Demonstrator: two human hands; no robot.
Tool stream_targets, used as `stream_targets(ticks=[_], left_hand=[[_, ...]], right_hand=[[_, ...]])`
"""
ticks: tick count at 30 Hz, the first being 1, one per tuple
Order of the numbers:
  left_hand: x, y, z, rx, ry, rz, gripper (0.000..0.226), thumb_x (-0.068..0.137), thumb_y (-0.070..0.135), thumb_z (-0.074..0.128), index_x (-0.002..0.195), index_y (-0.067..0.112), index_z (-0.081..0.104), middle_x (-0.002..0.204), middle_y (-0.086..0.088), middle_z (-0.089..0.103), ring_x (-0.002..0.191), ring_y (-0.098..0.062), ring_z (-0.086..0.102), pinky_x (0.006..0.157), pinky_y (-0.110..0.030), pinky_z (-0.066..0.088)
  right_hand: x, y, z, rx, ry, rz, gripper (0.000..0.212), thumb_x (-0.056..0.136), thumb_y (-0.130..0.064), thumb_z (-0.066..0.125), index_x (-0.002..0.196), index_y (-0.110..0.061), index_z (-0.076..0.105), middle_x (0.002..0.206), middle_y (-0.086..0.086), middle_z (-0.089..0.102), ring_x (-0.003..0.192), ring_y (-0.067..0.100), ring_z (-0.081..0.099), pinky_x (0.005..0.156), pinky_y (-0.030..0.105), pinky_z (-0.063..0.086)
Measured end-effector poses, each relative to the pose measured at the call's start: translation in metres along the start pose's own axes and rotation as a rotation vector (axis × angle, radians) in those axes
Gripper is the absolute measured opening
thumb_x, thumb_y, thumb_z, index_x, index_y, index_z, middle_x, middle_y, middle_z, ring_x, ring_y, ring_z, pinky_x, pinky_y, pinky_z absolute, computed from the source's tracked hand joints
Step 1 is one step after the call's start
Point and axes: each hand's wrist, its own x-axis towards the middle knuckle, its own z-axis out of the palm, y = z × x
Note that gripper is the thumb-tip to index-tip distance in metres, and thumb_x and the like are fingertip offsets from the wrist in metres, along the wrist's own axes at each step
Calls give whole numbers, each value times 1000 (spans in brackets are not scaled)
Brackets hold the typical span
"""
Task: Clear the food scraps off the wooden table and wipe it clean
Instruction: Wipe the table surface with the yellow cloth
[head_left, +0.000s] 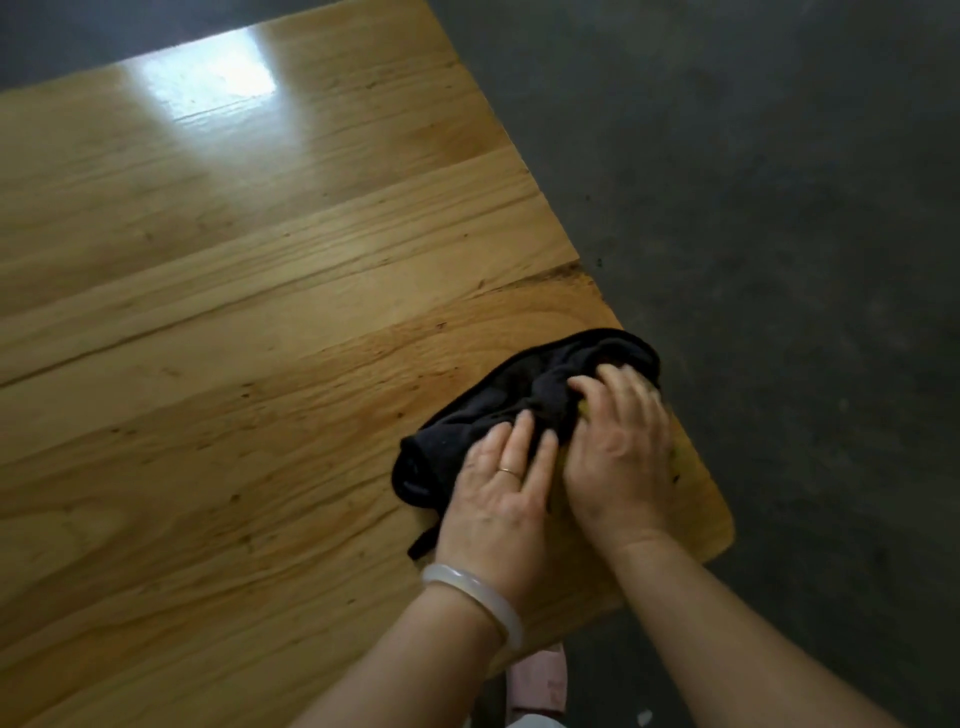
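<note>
At the near right corner of the wooden desk (218, 291), a black cloth (498, 410) lay bunched in loose folds, its far edge reaching just to the desk's right edge and a thin strip of it trailing toward the person. Both hands rested on the cloth, side by side and nearly touching. The left hand (498, 488) lay palm down on the nearer part of the cloth, its fingers straight and held close together, pressing the fabric flat against the wood; a thin ring sat on one finger and a pale, translucent bangle (475, 597) circled the wrist. The right hand (621, 447) was on the farther, right-hand part of the cloth, its fingers bent at the knuckles with the tips dug into the folds, gathering the fabric beneath them. A small yellowish-green patch (584, 408) showed between the right hand's fingers and the cloth; what it was could not be told. A few dark specks (675, 462) dotted the wood just right of the right hand, near the rounded corner. The rest of the desk's planks shone with a bright patch of reflected light at the far side. Beyond the desk stretched a dark grey floor (779, 208), and a bit of pink material (537, 680) showed below the desk edge between the forearms.
</note>
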Motion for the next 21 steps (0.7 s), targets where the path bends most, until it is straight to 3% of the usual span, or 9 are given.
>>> stream_targets(ticks=[2,4,7,11,15,18,21], left_hand=[[-3,-1,-3,-18,-57,10,55,76,33,36,123,22,62,130,-5,58,117,-26,57,101,-44,38],[-9,-5,-7,-18,-38,10,56,75,36,31,119,25,63,126,-4,61,116,-26,57,107,-49,37],[-28,-24,-6,-11,-7,-37,49,70,43,43,114,32,60,122,-2,60,117,-26,53,103,-50,23],[-54,-63,-3,-12,56,-120,60,54,52,69,109,34,55,120,-2,57,116,-24,39,102,-46,23],[-76,-106,-7,-19,121,-283,66,50,54,80,109,34,57,119,-4,55,111,-26,43,90,-42,37],[-98,-138,-6,-126,222,-376,59,53,25,87,106,22,62,114,-9,54,97,-31,53,73,-40,54],[-124,-166,1,-82,368,-436,41,61,3,73,101,10,65,109,-14,55,89,-32,54,63,-38,56]], right_hand=[[-16,2,-2,-42,-12,82,47,92,-29,36,136,-20,50,145,13,44,143,35,27,115,57,15],[-39,2,-6,-53,-34,160,55,91,-38,32,141,-21,45,149,17,38,144,39,20,115,60,12],[-68,-13,-6,-95,-113,130,60,90,-48,31,143,-21,42,148,24,35,141,46,20,112,62,16],[-78,-44,1,-100,-208,-25,61,95,-59,17,143,-27,38,149,23,35,142,45,20,113,57,12],[-69,-88,18,62,-205,-250,50,91,-36,38,138,-23,51,148,16,42,143,35,24,115,50,15],[-70,-133,34,250,-207,-395,44,83,-14,52,126,-18,62,141,9,53,139,24,31,114,41,21],[-80,-176,44,390,-220,-495,41,76,-10,47,109,-16,71,128,5,64,128,20,44,111,36,33]])
